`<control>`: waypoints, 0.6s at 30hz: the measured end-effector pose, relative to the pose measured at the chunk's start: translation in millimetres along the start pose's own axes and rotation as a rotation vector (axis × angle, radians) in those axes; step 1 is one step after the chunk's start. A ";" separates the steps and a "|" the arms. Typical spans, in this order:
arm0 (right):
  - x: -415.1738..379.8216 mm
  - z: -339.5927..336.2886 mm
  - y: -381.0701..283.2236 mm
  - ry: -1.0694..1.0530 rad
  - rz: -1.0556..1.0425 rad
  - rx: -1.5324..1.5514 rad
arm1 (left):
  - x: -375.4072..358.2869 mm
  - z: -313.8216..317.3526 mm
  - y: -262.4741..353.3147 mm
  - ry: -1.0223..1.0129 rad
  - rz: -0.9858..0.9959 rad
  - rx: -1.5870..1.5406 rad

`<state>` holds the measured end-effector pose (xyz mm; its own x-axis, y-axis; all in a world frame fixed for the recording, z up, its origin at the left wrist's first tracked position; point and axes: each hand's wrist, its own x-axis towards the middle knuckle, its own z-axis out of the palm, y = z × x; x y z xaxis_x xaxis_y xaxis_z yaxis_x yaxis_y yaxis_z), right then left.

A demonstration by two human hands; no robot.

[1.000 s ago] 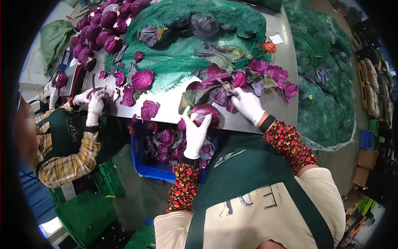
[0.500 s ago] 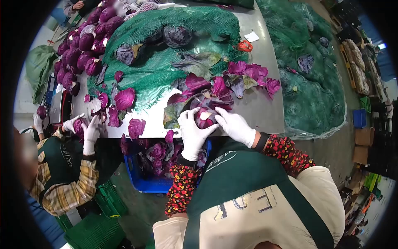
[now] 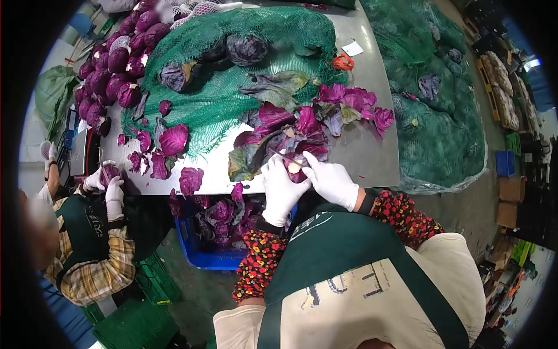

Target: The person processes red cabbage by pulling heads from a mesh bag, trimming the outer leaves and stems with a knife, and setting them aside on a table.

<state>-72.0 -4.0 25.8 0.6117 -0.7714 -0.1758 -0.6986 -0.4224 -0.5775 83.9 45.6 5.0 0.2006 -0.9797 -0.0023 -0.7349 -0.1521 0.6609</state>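
Along the near edge of the counter [image 3: 372, 168], the left hand [image 3: 282, 187] has its fingers clamped round a red cabbage [image 3: 297, 177], pale stem end pointing up toward the camera, long axis unclear. The right hand [image 3: 333, 184] touches it; whether those fingers close, I cannot tell.

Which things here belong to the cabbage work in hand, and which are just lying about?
Likely part of the work:
cabbage between left hand and right hand
loose leaves on the table
blue crate holding leaves

Seemingly just lying about:
white card
orange-red scrap beside it
cardboard boxes at the right
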 end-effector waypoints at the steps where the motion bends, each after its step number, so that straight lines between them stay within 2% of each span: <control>1: 1.6 -1.8 0.6 0.030 -0.009 -0.058 | -2.0 4.6 5.6 0.049 -0.007 -0.036; 2: 4.8 1.4 8.6 0.032 -0.006 -0.058 | -3.9 7.8 12.0 0.073 -0.041 -0.075; 4: 17.1 3.0 29.1 0.135 -0.111 -0.189 | -8.0 17.8 16.3 0.144 0.035 -0.080; 5: 24.9 -3.1 35.8 0.122 0.106 0.030 | -12.6 17.7 17.6 0.136 0.028 -0.056; 6: 31.4 1.3 49.7 0.084 0.259 0.055 | -17.5 22.1 11.3 0.186 0.079 -0.075; 8: 40.4 1.7 71.1 0.114 0.292 0.004 | -22.8 19.0 -5.5 0.199 0.068 -0.328; 10: 50.2 -4.2 89.6 0.233 0.259 -0.069 | -27.5 6.4 -12.0 0.231 -0.037 -0.473; 11: 58.6 -7.5 95.2 0.137 0.376 -0.058 | -25.9 2.9 -16.8 0.248 -0.055 -0.440; 12: 62.4 -9.2 82.5 0.132 0.364 -0.051 | -24.5 0.1 -20.7 0.264 -0.074 -0.407; 14: 57.1 -7.8 48.1 0.154 0.132 -0.002 | -16.6 -1.5 -18.5 0.282 -0.135 -0.316; 15: 54.6 2.3 39.1 0.092 0.011 0.029 | -13.6 -3.1 -14.7 0.246 -0.155 -0.312; 17: 45.2 4.8 8.1 -0.079 -0.045 0.082 | -10.4 -0.5 -14.8 0.214 -0.095 -0.272; 18: 37.3 -7.4 -11.4 -0.194 0.018 0.107 | -10.7 0.4 -15.0 0.192 -0.051 -0.226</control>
<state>-44.0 -31.5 31.8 0.6670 -0.6676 -0.3308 -0.6726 -0.3486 -0.6527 92.5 58.3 -5.1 0.3685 -0.9255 0.0881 -0.5623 -0.1464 0.8139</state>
